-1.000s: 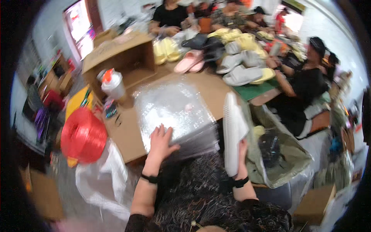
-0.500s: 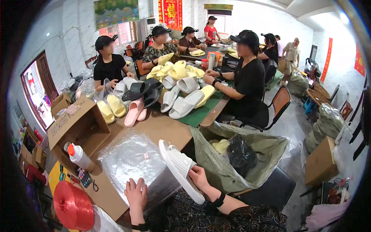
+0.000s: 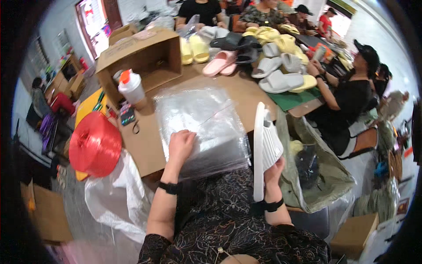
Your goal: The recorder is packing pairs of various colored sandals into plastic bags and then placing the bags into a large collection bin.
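My right hand (image 3: 274, 175) grips a white slide slipper (image 3: 271, 143) with a ribbed strap, held up on its side with the sole turned left. Some of those fingers are hidden behind the strap. A stack of clear plastic bags (image 3: 198, 103) lies flat on the cardboard-covered table (image 3: 151, 156) before me. On its near left part rests my left hand (image 3: 181, 147), fingers bent and drawn together on the film, seemingly pinching a plastic bag.
A cardboard box (image 3: 137, 50), white bottle (image 3: 132, 88) and red twine spool (image 3: 96, 143) stand left. Yellow, pink, black and grey slippers (image 3: 268, 66) pile up at the back. Right of me is an open green sack (image 3: 323, 193); co-workers (image 3: 358, 97) sit around the table.
The view has turned downward and left. My left hand's spread fingers have drawn together on the plastic. The slipper in my right hand has swung more upright.
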### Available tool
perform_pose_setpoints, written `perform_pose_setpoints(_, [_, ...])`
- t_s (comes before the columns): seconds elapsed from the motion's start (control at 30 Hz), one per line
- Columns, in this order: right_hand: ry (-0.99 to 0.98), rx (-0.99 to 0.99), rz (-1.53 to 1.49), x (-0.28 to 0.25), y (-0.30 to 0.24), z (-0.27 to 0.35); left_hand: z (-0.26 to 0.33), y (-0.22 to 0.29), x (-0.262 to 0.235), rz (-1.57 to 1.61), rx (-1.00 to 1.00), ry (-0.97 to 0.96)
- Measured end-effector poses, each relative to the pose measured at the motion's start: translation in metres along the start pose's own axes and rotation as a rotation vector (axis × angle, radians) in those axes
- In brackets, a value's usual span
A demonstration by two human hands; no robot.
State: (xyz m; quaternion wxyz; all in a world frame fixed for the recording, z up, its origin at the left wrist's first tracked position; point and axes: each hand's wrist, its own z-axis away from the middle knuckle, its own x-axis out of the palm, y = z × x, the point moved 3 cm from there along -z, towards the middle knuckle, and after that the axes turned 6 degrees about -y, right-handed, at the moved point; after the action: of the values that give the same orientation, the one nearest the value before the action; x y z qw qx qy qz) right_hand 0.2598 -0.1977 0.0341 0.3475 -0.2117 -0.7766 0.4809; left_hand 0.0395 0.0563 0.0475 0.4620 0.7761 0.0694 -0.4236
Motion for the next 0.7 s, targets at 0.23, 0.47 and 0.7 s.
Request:
perform_pose_setpoints(0.23, [-0.309,-0.317,0.729,0.042,-0.022,0.009,0.016,-0.003,-0.004,0.256,-0.137,0.054])
perform_pose_setpoints(0.47, [-0.286,-0.277,0.667,0.061,-0.032,0.012,0.015,-0.006,0.003,0.281,0.143,-0.265])
perform_pose_setpoints(0.7, [-0.186,-0.242,0.812,0.035,-0.018,0.002,0.025,0.003,0.003,-0.209,0.183,-0.128])
